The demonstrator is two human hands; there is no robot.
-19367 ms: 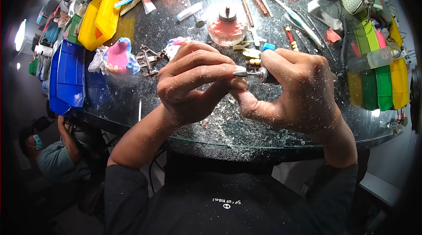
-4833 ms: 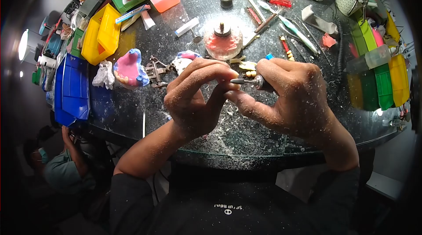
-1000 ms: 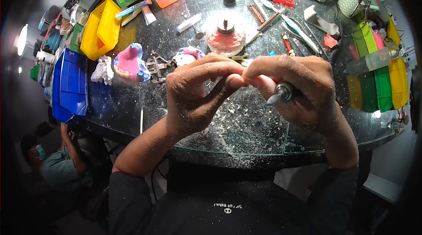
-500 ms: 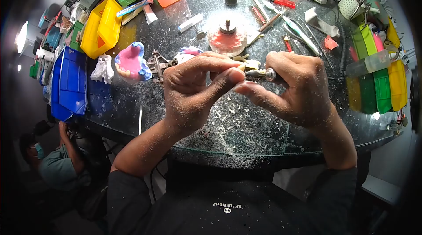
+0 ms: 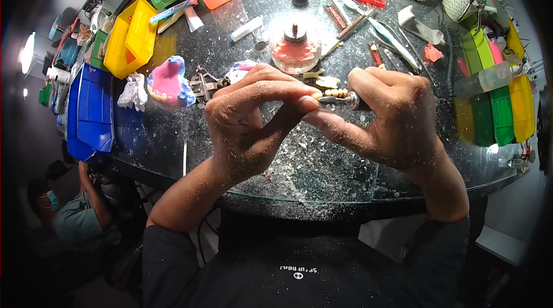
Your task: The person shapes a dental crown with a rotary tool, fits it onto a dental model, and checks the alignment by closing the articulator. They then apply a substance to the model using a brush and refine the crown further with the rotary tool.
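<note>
My left hand point(image 5: 245, 121) is closed in a pinch, thumb against fingertips, on a small ivory-coloured piece that looks like a false tooth point(image 5: 317, 95). My right hand point(image 5: 397, 118) wraps round a metal rotary handpiece point(image 5: 353, 99), most of which the fingers hide. Its grey bur point(image 5: 329, 100) points left and reaches the tooth. The right thumb rests near the left thumb tip. Pale dust covers both hands. Just beyond them lies a row of yellowish teeth point(image 5: 336, 93), partly hidden. A glass spirit lamp point(image 5: 294, 57) with pink liquid stands behind.
On the left are a pink-and-blue dental model point(image 5: 169, 84), a crumpled white lump point(image 5: 133, 92), a blue bin point(image 5: 92, 112) and a yellow bin point(image 5: 129, 37). Hand tools, including a red-handled one point(image 5: 368, 0), lie at the back right. Shavings point(image 5: 302, 175) litter the table. Another person point(image 5: 80, 210) is lower left.
My left hand has tilted and shifted slightly left. The handpiece has turned a little, so its bur shows more plainly against the small piece. The view has shifted slightly.
</note>
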